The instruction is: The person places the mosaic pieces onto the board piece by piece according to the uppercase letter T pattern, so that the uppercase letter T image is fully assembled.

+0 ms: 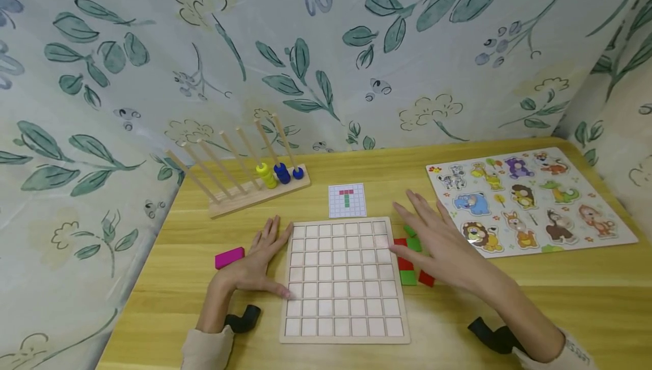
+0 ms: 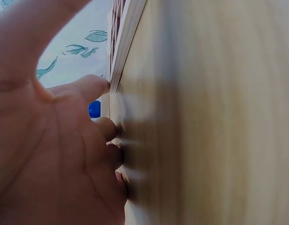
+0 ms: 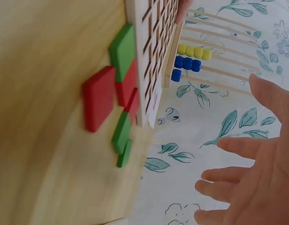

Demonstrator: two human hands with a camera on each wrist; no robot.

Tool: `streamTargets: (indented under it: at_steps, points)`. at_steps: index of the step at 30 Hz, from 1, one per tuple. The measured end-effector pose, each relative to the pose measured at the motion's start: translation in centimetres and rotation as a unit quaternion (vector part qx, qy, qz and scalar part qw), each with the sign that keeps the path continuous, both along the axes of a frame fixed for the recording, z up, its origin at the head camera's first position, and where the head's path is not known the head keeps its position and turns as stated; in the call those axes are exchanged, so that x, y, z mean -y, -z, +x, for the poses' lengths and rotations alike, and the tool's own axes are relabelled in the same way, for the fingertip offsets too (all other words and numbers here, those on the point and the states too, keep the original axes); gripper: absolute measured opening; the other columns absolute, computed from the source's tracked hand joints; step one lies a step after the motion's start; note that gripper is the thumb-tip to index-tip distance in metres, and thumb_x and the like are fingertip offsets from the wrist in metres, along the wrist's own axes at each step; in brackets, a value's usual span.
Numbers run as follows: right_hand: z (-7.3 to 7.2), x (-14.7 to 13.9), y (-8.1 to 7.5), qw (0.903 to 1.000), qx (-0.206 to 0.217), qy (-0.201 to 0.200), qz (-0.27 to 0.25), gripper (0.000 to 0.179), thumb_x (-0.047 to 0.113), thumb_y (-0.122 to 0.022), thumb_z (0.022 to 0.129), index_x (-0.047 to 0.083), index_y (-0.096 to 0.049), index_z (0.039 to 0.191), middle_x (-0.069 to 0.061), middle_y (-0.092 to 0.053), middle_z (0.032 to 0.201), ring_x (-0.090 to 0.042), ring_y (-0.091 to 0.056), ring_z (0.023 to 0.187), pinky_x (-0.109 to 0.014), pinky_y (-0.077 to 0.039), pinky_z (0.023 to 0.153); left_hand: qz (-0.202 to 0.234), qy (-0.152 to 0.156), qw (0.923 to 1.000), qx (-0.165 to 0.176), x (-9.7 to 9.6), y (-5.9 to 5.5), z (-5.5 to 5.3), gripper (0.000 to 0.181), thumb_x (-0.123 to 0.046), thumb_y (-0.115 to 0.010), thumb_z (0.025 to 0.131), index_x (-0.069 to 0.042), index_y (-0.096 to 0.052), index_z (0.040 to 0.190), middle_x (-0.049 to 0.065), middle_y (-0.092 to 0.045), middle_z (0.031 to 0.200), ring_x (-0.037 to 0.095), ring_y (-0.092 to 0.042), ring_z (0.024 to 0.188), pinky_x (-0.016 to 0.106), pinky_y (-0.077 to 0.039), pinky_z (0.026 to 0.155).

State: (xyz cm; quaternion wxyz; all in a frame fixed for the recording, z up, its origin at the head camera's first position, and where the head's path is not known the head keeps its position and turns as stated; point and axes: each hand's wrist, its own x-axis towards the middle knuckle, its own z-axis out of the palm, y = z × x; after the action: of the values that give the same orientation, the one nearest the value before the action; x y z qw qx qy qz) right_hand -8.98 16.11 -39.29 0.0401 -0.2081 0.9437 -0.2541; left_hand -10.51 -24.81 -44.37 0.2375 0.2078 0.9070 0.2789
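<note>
A square wooden grid board [image 1: 345,281] with rows of pale cells lies in front of me. My left hand [image 1: 257,265] is spread along its left side, thumb and index fingertip right at the edge. In the left wrist view the other fingertips rest on the table [image 2: 219,140]. My right hand [image 1: 448,245] hovers, fingers apart, over the board's right edge and holds nothing. Under it lie red and green square tiles [image 3: 98,98], several of them against the board. Above the board is a small card [image 1: 347,200] showing a red-and-green T on a grid.
A wooden peg stand [image 1: 260,189] with yellow and blue beads stands at the back left. An animal puzzle board [image 1: 532,203] lies at the right. A magenta block [image 1: 230,258] sits beside my left hand. Patterned cloth [image 1: 326,47] hangs behind the table.
</note>
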Motion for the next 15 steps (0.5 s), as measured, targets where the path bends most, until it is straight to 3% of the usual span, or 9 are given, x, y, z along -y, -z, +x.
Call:
streamTargets:
  at_steps: [8, 13, 15]
  points:
    - [1.7, -2.8, 0.5, 0.9982, 0.033, 0.024, -0.043, 0.072, 0.053, -0.067, 0.097, 0.026, -0.042, 0.159, -0.016, -0.034, 0.168, -0.051, -0.037, 0.148, -0.082, -0.035, 0.106, -0.009, -0.004, 0.9999, 0.006, -0.1, -0.1, 0.0, 0.144, -0.047, -0.096, 0.065, -0.021, 0.002, 0.168, 0.018, 0.029, 0.169, 0.043, 0.028, 0.156, 0.077, 0.001, 0.122]
    - [2.5, -4.0, 1.1, 0.9959, 0.041, 0.009, -0.080, 0.068, 0.043, -0.073, 0.096, 0.023, -0.049, 0.155, -0.016, -0.048, 0.157, -0.046, -0.049, 0.140, -0.077, -0.044, 0.102, -0.010, -0.003, 0.9999, 0.005, -0.2, 0.0, 0.0, 0.144, -0.047, -0.096, 0.065, -0.021, 0.002, 0.168, 0.018, 0.030, 0.169, 0.043, 0.028, 0.156, 0.077, 0.001, 0.122]
    - [2.9, -4.3, 1.4, 0.9952, 0.036, 0.005, -0.091, 0.066, 0.042, -0.076, 0.094, 0.023, -0.052, 0.153, -0.011, -0.055, 0.150, -0.039, -0.057, 0.133, -0.068, -0.051, 0.099, -0.009, -0.002, 0.9999, 0.005, -0.2, 0.1, 0.0, 0.145, -0.047, -0.096, 0.065, -0.021, 0.002, 0.168, 0.018, 0.030, 0.169, 0.043, 0.029, 0.156, 0.077, 0.002, 0.122]
